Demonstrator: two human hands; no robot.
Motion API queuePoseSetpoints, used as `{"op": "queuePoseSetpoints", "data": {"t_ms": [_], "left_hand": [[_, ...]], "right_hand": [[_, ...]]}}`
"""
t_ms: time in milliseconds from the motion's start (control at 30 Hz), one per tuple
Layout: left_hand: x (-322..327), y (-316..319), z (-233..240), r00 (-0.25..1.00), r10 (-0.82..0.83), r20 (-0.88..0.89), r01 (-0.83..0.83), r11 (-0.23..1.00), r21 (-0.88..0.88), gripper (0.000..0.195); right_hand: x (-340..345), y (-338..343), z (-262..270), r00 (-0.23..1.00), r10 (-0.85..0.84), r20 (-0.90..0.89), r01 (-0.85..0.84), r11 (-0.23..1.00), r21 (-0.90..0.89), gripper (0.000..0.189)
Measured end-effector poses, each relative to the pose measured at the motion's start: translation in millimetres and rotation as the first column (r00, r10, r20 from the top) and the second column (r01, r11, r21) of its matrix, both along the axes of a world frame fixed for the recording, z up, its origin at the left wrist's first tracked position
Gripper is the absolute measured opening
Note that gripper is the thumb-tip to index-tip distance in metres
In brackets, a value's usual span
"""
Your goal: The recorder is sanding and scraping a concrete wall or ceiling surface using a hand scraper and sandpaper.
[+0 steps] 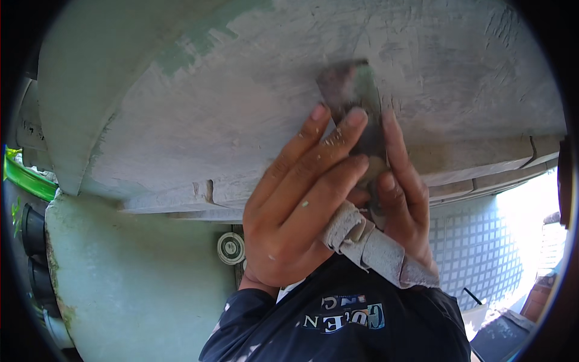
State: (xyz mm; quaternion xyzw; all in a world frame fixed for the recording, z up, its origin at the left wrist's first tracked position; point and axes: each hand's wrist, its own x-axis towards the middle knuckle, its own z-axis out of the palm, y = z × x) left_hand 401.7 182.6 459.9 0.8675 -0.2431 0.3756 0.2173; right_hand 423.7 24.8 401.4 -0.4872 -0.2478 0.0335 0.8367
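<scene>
A putty knife (355, 88), its blade blurred, lies against a surface above me coated in grey filler (217, 117). My right hand (407, 203) grips its handle, with the index finger stretched along one side. The fingers of my left hand (294, 203) press on the knife from the other side; pale flecks dot their skin. Below the knife, between my hands, runs a grey crusted strip (375, 253) with folded, filler-like lumps. Which hand supports the strip is hidden.
Pale green paint (104, 59) borders the filler. A stepped ledge (479, 158) runs below the coated surface. At left are a green wall (149, 267) and black pots (34, 231). A round fixture (230, 248) sits behind my left wrist. Gridded tiles (470, 249) show at right.
</scene>
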Motion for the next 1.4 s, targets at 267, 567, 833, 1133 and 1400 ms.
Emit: {"op": "queuePoseSetpoints", "data": {"t_ms": [267,567,833,1133,1400], "left_hand": [[1.0,0.0,6.3,0.998,-0.054,-0.039,0.053,0.999,-0.008,0.030],[6.5,-2.2,11.6,0.992,-0.116,-0.045,0.113,0.992,-0.058,0.032],[0.9,-5.1,3.4,0.992,-0.100,-0.072,0.094,0.993,-0.074,0.033],[-0.9,-4.2,3.2,0.993,-0.097,-0.072,0.093,0.994,-0.053,0.029],[-3.4,-1.1,5.2,0.989,-0.113,-0.092,0.111,0.993,-0.028,0.030]], "right_hand": [[-3.6,7.6,7.4,1.000,-0.019,0.023,0.019,1.000,0.011,0.056],[-2.3,2.3,12.5,0.999,-0.032,0.008,0.032,0.999,0.001,0.057],[-2.7,-1.5,13.9,0.998,-0.064,-0.005,0.064,0.997,-0.039,0.057],[-6.2,-3.4,17.0,0.997,-0.083,-0.009,0.082,0.994,-0.072,0.057],[-8.9,2.3,24.3,0.996,-0.087,0.008,0.087,0.992,-0.093,0.057]]}}
